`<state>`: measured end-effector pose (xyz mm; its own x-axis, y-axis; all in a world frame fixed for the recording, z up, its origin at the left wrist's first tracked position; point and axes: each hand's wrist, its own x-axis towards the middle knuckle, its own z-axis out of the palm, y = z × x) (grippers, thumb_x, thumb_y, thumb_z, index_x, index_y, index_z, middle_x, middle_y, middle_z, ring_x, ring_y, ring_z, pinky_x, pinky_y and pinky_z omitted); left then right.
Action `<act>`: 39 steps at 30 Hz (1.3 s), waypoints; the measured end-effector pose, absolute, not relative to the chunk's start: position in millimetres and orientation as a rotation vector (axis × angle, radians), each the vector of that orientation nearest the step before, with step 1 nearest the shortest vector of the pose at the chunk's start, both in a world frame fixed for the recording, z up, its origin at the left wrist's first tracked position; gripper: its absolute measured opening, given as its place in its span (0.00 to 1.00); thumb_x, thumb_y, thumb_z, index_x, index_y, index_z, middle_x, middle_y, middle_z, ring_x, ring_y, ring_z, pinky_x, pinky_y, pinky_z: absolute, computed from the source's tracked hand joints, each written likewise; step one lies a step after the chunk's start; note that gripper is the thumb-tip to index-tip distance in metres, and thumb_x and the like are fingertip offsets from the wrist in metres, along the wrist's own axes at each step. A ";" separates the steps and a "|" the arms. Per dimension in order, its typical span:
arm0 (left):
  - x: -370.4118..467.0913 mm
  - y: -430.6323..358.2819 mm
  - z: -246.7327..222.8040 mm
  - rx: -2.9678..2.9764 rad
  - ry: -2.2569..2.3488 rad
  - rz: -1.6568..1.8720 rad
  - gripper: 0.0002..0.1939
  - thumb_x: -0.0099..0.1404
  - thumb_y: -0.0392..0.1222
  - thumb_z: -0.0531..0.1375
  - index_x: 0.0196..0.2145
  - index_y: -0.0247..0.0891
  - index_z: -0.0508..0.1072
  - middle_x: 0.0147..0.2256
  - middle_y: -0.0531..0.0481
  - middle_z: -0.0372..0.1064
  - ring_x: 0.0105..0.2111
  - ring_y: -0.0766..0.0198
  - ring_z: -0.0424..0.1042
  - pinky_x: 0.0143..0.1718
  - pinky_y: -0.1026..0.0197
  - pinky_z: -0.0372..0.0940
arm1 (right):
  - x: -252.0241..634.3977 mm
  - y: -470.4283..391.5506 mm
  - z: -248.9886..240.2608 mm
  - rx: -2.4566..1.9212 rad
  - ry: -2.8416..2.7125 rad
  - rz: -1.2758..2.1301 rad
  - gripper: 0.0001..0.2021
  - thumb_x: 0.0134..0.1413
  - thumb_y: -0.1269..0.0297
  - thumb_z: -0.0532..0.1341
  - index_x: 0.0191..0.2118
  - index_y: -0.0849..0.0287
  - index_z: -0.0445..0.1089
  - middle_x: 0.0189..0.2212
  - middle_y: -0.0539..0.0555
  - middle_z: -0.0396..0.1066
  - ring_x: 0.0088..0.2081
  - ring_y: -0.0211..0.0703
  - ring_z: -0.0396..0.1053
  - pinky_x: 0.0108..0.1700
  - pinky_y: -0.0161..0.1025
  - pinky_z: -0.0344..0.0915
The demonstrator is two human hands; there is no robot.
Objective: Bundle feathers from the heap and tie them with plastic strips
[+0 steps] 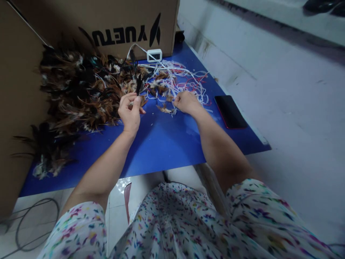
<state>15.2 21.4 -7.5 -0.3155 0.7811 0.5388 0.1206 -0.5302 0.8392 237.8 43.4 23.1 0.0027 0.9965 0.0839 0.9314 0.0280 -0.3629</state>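
Note:
My left hand (129,112) is raised over the blue table, thumb and index finger pinched on a dark feather (139,84) that points upward. To its left spreads a large heap of brown and black feathers (88,90). My right hand (188,102) is closed at the near edge of a tangle of white and red strings (185,77). Whatever its fingertips hold is too small to make out. Between the two hands, a few loose tan feathers (165,108) lie on the table.
A cardboard box (121,18) stands behind the feathers, with a small white device (154,55) before it. A phone (230,112) lies at the right near the wall (269,72). A separate dark feather bunch (51,147) sits at the table's left front. The blue table (164,144) ends close to my lap.

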 end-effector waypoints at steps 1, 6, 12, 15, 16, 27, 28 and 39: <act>15.1 22.0 -8.4 1.465 1.151 1.898 0.18 0.63 0.56 0.65 0.32 0.37 0.74 0.47 0.47 0.71 0.17 0.80 0.66 0.18 0.69 0.65 | 238.3 43.0 25.2 -1.971 -1.965 0.273 0.08 0.56 0.71 0.58 0.35 0.61 0.76 0.37 0.62 0.78 0.46 0.58 0.76 0.51 0.50 0.70; 16.8 23.3 -10.5 1.441 1.117 1.861 0.19 0.63 0.58 0.65 0.32 0.39 0.73 0.37 0.52 0.73 0.17 0.77 0.67 0.19 0.68 0.65 | 236.8 35.1 37.6 -1.841 -1.896 0.299 0.07 0.56 0.73 0.60 0.37 0.61 0.76 0.35 0.58 0.78 0.41 0.49 0.76 0.47 0.44 0.68; 20.0 19.6 -7.0 1.450 1.073 1.786 0.21 0.62 0.61 0.64 0.31 0.39 0.71 0.28 0.55 0.73 0.16 0.75 0.66 0.19 0.68 0.64 | 226.3 26.3 37.1 -1.692 -2.208 0.492 0.06 0.51 0.63 0.69 0.29 0.59 0.74 0.28 0.54 0.75 0.33 0.45 0.72 0.39 0.42 0.65; 20.7 18.1 -5.6 1.451 1.081 1.761 0.20 0.62 0.59 0.64 0.31 0.39 0.71 0.29 0.54 0.74 0.16 0.75 0.66 0.19 0.68 0.64 | 224.0 27.9 31.1 -1.695 -2.297 0.404 0.06 0.51 0.68 0.67 0.26 0.58 0.73 0.27 0.55 0.74 0.34 0.48 0.73 0.40 0.44 0.64; 20.9 17.9 -5.5 1.448 1.081 1.757 0.20 0.62 0.59 0.65 0.31 0.39 0.71 0.29 0.54 0.74 0.16 0.75 0.66 0.19 0.68 0.64 | 224.2 28.7 29.9 -1.692 -2.295 0.386 0.06 0.51 0.71 0.66 0.24 0.58 0.72 0.26 0.55 0.74 0.34 0.48 0.73 0.41 0.44 0.64; 23.1 15.4 -3.4 1.380 1.053 1.689 0.19 0.61 0.58 0.66 0.29 0.38 0.70 0.28 0.55 0.74 0.16 0.75 0.66 0.19 0.68 0.66 | 228.4 32.9 40.6 -1.464 -1.736 0.807 0.09 0.50 0.78 0.66 0.23 0.60 0.70 0.19 0.47 0.68 0.23 0.33 0.63 0.31 0.35 0.59; 23.2 15.3 -3.5 1.368 1.045 1.677 0.19 0.61 0.58 0.66 0.30 0.38 0.70 0.28 0.55 0.74 0.16 0.74 0.66 0.19 0.68 0.66 | 226.9 31.8 42.1 -1.442 -1.677 0.881 0.10 0.51 0.79 0.65 0.24 0.60 0.69 0.19 0.47 0.68 0.22 0.32 0.62 0.29 0.34 0.59; 26.6 11.7 -1.8 1.238 1.036 1.524 0.18 0.61 0.56 0.67 0.31 0.38 0.71 0.24 0.54 0.73 0.16 0.73 0.67 0.20 0.68 0.68 | 217.2 23.3 53.0 -1.290 -1.333 1.146 0.12 0.53 0.82 0.60 0.24 0.60 0.67 0.16 0.44 0.65 0.18 0.29 0.60 0.21 0.28 0.57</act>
